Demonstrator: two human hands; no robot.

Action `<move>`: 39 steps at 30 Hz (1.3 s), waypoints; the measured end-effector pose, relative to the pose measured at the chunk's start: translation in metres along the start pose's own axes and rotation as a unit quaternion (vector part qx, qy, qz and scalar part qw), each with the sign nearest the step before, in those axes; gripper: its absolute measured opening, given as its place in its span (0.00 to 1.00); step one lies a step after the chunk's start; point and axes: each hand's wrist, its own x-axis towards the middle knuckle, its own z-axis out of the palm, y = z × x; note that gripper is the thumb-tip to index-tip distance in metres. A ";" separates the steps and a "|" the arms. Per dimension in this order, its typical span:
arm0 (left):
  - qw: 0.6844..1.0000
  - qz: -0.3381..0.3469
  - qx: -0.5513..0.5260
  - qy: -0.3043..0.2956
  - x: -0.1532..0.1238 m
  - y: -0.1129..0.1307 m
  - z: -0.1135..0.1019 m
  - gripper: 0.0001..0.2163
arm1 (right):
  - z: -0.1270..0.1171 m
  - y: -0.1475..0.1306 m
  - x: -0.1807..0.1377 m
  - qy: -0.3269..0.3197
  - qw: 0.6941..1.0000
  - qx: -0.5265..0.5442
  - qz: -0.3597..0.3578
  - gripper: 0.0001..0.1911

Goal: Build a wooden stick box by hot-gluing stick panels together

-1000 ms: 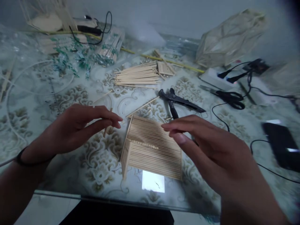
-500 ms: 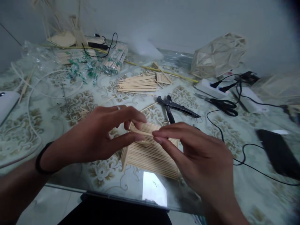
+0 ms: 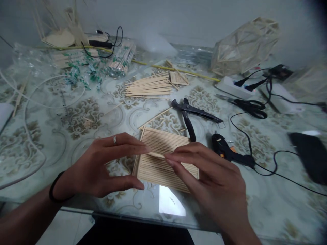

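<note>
In the head view a panel of wooden sticks point(image 3: 163, 173) set side by side lies near the table's front edge, with a raised side along its left. Over it my right hand point(image 3: 212, 180) pinches a short wooden stick point(image 3: 156, 155) between thumb and fingertips. My left hand point(image 3: 102, 163) has its thumb and fingers spread apart; the index fingertip is at the stick's left end, and I cannot tell whether it touches. The right fingers cover the stick's other end.
Behind the panel lie pliers point(image 3: 187, 117), a utility knife point(image 3: 204, 115) and a heap of loose sticks point(image 3: 149, 86). A glue gun point(image 3: 230, 153) with its cord, scissors point(image 3: 249, 106), a power strip point(image 3: 235, 87) and a phone point(image 3: 308, 156) lie to the right. Bagged sticks point(image 3: 121, 59) stand farther back.
My left thumb has moved down and away from the fingers, opening the hand. My right hand keeps its pinch on the stick. The view has shifted slightly, showing the glue gun.
</note>
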 end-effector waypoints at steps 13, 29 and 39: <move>0.999 0.002 0.046 -0.013 -0.004 0.000 -0.001 0.24 | 0.004 -0.001 -0.001 0.016 1.000 0.020 0.012 0.10; 0.996 -0.047 0.075 0.010 0.001 -0.001 -0.003 0.15 | 0.009 -0.001 -0.007 0.032 0.999 -0.010 -0.004 0.09; 0.995 -0.039 0.091 0.032 0.002 0.005 -0.001 0.17 | 0.007 -0.002 -0.004 0.025 0.999 -0.027 -0.030 0.09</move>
